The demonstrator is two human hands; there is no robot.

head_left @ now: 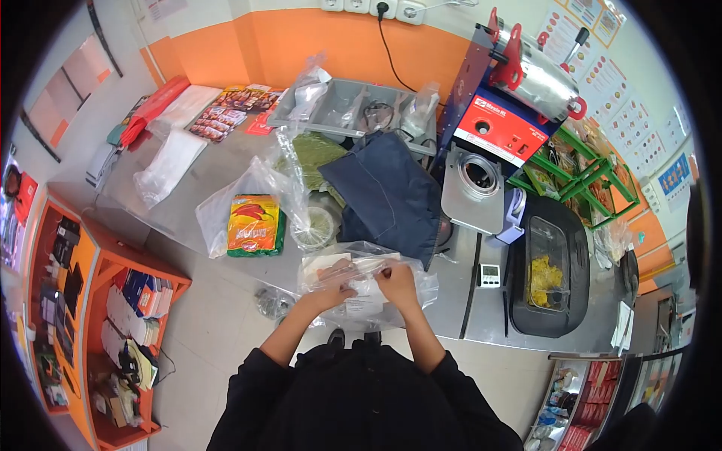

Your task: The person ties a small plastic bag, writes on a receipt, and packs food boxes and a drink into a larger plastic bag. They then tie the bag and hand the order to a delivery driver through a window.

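At the front edge of the metal counter, a large clear plastic bag point(421, 284) lies spread out, with white papers point(365, 304) showing through it. My left hand point(332, 292) is closed on the bag's left part, some of its fingers blurred by the film. A short way to the right, my right hand point(396, 281) pinches the same plastic with bent fingers. Just beyond the bag lie a dark blue cloth point(387, 188) and a clear round tub point(313, 228). An orange and green packet point(256, 224) with red peppers printed on it is left of the tub.
A grey divided tray point(342, 105) stands against the wall. To the right are a cup sealing machine point(492, 128), a small white timer point(489, 275) and a black container point(549, 319) with yellow food under a clear lid. Orange shelves point(124, 259) stand at the left.
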